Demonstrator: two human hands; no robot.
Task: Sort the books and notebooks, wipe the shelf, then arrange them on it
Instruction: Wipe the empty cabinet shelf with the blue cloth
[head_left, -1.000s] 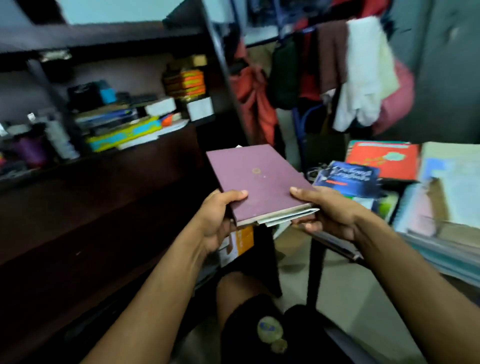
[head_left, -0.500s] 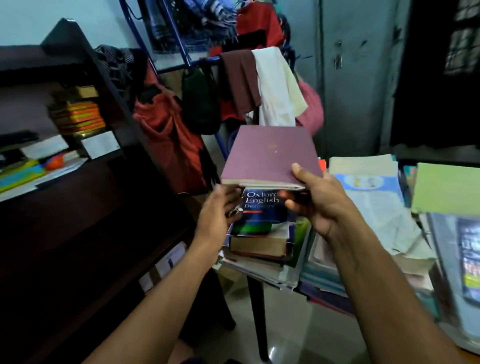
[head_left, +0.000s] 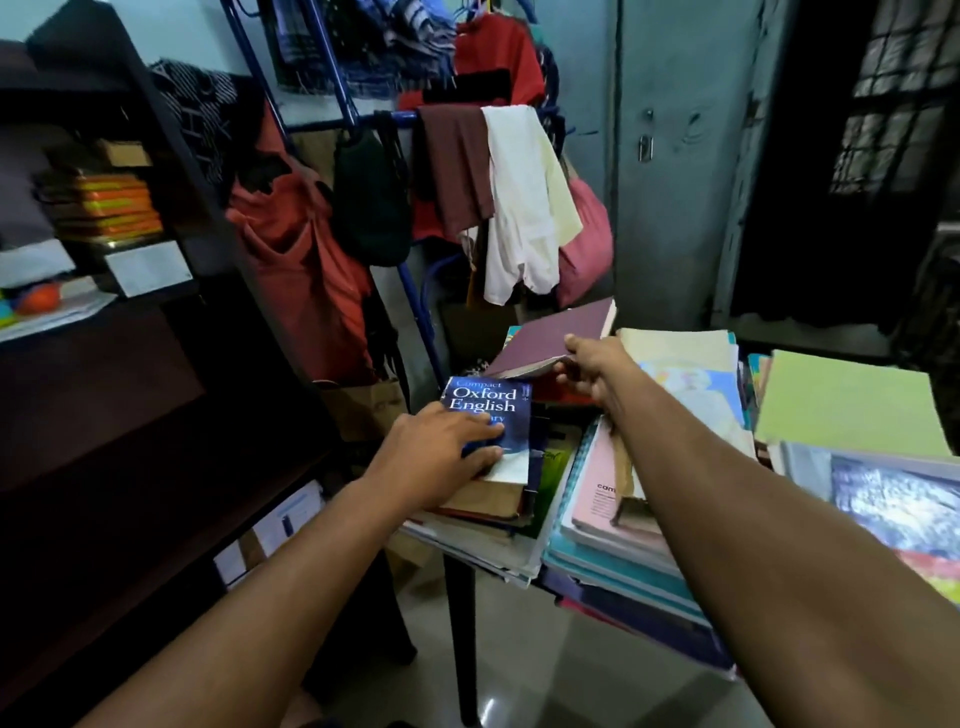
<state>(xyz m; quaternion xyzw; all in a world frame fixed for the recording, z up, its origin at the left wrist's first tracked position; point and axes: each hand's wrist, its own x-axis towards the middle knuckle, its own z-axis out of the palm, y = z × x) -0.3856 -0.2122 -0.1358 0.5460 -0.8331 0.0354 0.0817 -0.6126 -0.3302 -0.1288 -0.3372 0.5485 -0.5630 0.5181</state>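
Note:
My right hand (head_left: 592, 371) grips the near edge of a maroon hardcover book (head_left: 550, 335), which tilts over the far part of the book piles. My left hand (head_left: 441, 452) lies with straight fingers on the blue Oxford English dictionary (head_left: 491, 402), the top of a stack at the table's left corner. Beside it are a pile with a pink notebook (head_left: 597, 488), a cream pile (head_left: 680, 353) and a green-covered book (head_left: 852, 405). The dark wooden shelf (head_left: 104, 395) stands to the left.
The upper shelf level holds orange boxes (head_left: 111, 205) and white cartons (head_left: 148, 267). A blue clothes rack (head_left: 410, 291) hung with garments stands behind the table. A black table leg (head_left: 465, 639) drops to the tiled floor. A grey door (head_left: 670, 171) is at the back.
The view swung right from the shelf to the table. My left hand let go of the maroon book and came down on the dictionary. My right hand carried the book farther away over the piles.

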